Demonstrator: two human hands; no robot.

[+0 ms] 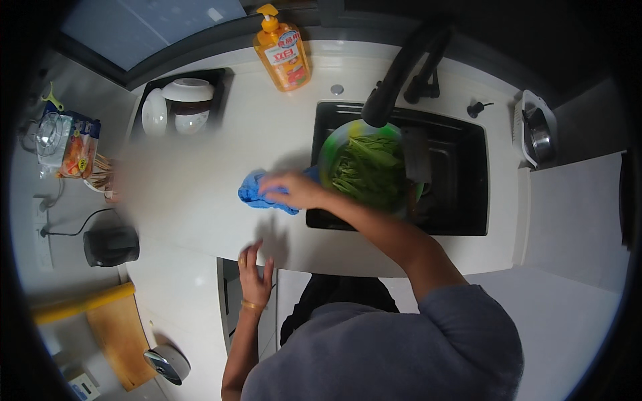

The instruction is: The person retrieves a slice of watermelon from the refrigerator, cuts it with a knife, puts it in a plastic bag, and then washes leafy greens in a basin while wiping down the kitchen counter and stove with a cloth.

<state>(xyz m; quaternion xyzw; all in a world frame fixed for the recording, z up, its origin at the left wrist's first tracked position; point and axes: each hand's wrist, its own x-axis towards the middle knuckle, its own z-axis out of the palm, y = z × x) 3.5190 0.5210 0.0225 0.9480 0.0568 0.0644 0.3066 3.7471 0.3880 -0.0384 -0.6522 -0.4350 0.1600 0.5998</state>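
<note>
My right hand (293, 189), blurred by motion, is on a crumpled blue cloth (252, 188) on the white countertop (200, 215), its fingers closed over the cloth. Part of the cloth is hidden under the hand. My left hand (256, 273) holds nothing, its fingers apart at the counter's front edge. Under my right forearm is a black sink (454, 175) with a green and white basin (328, 145) of leafy green vegetables (371, 165). A cleaver (417, 155) lies along the basin's right side.
A black faucet (381, 100) overhangs the basin. Behind the counter stands an orange dish-soap pump bottle (283, 57). White bowls (188, 90) sit in a dark tray at the back left. Further left are a black kettle (110, 245), a wooden board (118, 341) and a lidded pot (170, 363).
</note>
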